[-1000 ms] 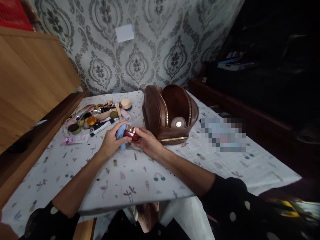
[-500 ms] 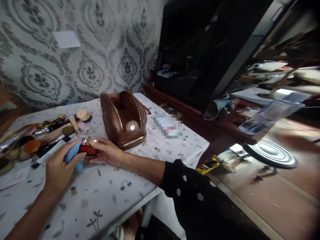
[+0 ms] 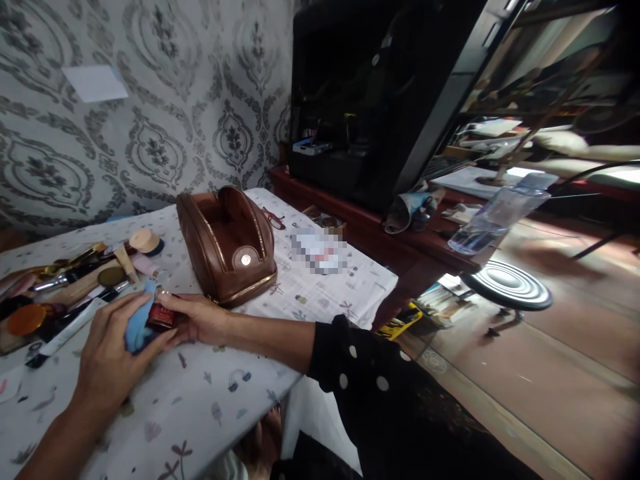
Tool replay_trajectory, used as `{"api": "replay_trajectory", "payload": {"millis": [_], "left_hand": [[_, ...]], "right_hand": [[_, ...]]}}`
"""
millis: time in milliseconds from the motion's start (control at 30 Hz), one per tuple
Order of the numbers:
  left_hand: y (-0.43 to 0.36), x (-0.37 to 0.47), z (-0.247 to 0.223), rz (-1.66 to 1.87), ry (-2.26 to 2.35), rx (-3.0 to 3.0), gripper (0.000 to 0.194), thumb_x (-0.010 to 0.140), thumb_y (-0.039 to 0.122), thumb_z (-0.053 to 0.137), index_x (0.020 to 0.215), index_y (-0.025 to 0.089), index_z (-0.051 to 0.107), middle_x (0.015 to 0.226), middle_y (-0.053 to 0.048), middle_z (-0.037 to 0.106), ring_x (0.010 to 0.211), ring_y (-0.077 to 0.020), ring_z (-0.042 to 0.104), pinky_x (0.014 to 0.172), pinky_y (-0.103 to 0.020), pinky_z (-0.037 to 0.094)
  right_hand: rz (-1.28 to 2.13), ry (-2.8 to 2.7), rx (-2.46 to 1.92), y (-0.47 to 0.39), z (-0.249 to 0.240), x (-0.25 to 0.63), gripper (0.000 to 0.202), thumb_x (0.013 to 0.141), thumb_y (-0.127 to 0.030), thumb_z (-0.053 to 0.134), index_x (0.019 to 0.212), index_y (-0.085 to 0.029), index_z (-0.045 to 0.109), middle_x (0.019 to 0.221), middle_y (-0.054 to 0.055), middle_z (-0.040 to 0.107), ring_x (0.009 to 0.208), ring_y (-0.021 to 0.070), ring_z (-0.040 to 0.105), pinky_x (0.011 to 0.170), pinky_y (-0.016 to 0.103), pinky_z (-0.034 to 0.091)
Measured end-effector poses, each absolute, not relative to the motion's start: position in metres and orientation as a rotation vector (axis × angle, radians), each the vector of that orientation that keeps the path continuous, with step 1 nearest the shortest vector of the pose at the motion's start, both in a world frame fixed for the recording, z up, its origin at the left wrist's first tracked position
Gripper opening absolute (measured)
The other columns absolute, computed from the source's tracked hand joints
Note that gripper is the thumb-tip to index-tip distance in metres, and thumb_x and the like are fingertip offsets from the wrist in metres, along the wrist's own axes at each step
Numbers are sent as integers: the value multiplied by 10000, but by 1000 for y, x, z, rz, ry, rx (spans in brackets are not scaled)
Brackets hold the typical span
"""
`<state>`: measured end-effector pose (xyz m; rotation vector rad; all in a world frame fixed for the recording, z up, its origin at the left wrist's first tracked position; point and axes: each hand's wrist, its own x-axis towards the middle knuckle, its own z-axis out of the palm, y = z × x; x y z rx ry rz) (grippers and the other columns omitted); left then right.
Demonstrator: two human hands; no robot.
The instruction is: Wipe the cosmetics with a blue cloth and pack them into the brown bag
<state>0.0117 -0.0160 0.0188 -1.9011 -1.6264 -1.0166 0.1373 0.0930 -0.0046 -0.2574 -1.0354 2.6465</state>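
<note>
Front-left of brown bag: dark red bottle, gripped in right hand; blue cloth, clasped in left hand. Left: crowded cosmetics.

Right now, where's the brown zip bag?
In the head view, the brown zip bag stands open on the patterned tablecloth, just beyond the right hand and to the right of the makeup.

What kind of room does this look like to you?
Probably a room in someone's home: a cloth-covered table holds makeup and an open brown bag beside patterned wallpaper, and a big dark screen, likely a television, stands on a wooden cabinet.
</note>
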Motion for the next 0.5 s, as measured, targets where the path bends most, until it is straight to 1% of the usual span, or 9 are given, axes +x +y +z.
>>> {"api": "replay_trajectory", "payload": {"millis": [67,100,167,200,267,367,433,500], "left_hand": [[-16,10,18,-1063,-1705,-1880,637,860,522,675,1448,391,468,1246,-69,639,1145,-341,625,1011,-535,509],[-16,9,18,-1095,-1761,-1859,627,843,584,663,1407,358,509,1238,-76,641,1145,-345,629,1010,-537,512],[-16,5,15,-1162,-1915,-1805,722,778,721,637,1349,286,551,1241,-106,644,1157,-368,630,1017,-559,509],[-15,3,14,-1196,-1999,-1776,797,736,777,627,1338,260,553,1251,-120,643,1165,-381,629,1024,-571,504],[-15,-2,11,-1257,-2149,-1732,913,661,831,635,1348,238,532,1289,-136,636,1187,-397,623,1043,-585,490],[-16,-7,8,-1284,-2292,-1689,985,608,832,658,1386,251,490,1340,-135,616,1214,-412,612,1056,-606,477],[-16,-9,7,-1274,-2328,-1695,967,637,803,653,1416,262,463,1351,-129,614,1219,-409,614,1055,-606,479],[-17,-10,6,-1239,-2293,-1725,902,702,759,626,1439,270,450,1319,-114,640,1170,-381,651,1032,-567,511]], "right_hand": [[2670,-1045,-275,93,-4,138,622,527,-605,913,903,-175,668,785,4,686,630,143,648,560,271,581],[2662,-1039,-285,93,-3,138,589,565,-589,904,908,-172,669,785,6,686,635,144,650,566,271,577],[2617,-1020,-291,92,-1,140,540,613,-553,894,920,-168,675,790,5,686,654,136,648,582,252,561],[2588,-1010,-291,91,0,141,532,612,-539,900,920,-166,677,790,1,683,661,126,643,588,236,549],[2534,-981,-293,89,2,142,566,547,-528,934,899,-167,675,783,-14,675,667,104,628,600,210,526],[2511,-907,-307,88,3,141,667,378,-509,981,841,-179,633,760,-40,664,661,91,619,622,207,518],[2524,-849,-321,88,3,139,724,304,-471,996,838,-193,594,763,-52,667,659,93,627,646,220,524],[2527,-804,-336,87,3,137,775,262,-437,1004,859,-204,568,778,-56,672,665,97,633,668,233,526]]}}
